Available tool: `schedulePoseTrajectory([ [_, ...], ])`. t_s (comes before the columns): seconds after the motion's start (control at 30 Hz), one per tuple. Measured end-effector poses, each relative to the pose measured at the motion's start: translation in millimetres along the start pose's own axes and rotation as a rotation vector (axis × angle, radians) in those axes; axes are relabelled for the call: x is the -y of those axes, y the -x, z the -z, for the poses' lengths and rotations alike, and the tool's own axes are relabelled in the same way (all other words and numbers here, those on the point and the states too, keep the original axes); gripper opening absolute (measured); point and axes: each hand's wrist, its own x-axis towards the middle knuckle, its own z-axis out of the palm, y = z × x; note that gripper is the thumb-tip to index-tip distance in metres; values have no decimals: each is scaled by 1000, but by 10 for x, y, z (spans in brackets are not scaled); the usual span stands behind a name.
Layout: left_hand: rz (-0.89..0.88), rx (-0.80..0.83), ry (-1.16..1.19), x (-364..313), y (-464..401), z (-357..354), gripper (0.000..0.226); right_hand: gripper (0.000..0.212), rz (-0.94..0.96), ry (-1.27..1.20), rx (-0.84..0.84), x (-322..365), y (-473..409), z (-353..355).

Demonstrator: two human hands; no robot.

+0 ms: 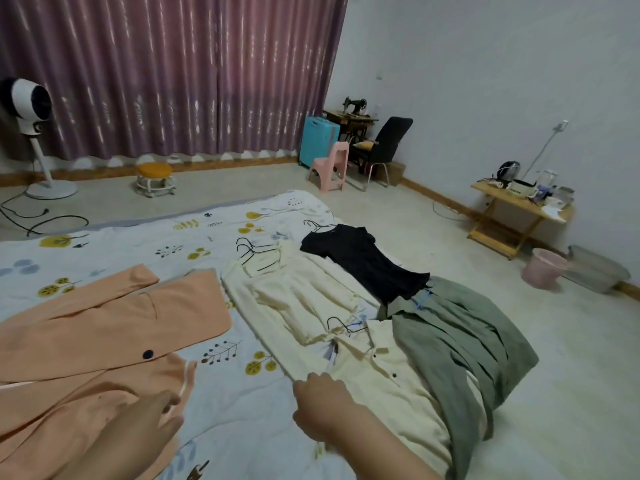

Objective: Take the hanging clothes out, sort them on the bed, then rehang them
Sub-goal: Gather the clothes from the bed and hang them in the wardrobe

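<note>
Nearest, the left hand [162, 415] is held with fingers straight and loose, its grip apart, resting at the hem of a peach blazer [104, 327] that is spread flat on the left of the bed [221, 403]. Beside it, the right hand [320, 407] is curled, its grip closed on the near edge of a cream shirt [388, 375], which is laid on the bed's right side. A grey-green garment [460, 337] is draped partly over that shirt and hangs off the bed's edge. Just beyond, a second cream garment [294, 292] is laid out, with black wire hangers [252, 252] at its collar. A black T-shirt [363, 261] on a hanger is placed farther still. On the floor past the bed a pink stool [330, 168], a teal suitcase [317, 140] and a standing fan [31, 109] are seen before the purple curtains [166, 71]; a small wooden desk [516, 216] stands by the right wall.
</note>
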Motion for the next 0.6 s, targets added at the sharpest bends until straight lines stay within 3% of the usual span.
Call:
schedulePoseTrajectory([
  [0.3,-38,200,-22,-1913,-330,-743,36,30,-127,-32,39,-1943,335,-97],
  [0.6,-96,319,-58,-2790,-648,-1289,37,28,-250,-93,119,-3068,388,-319],
])
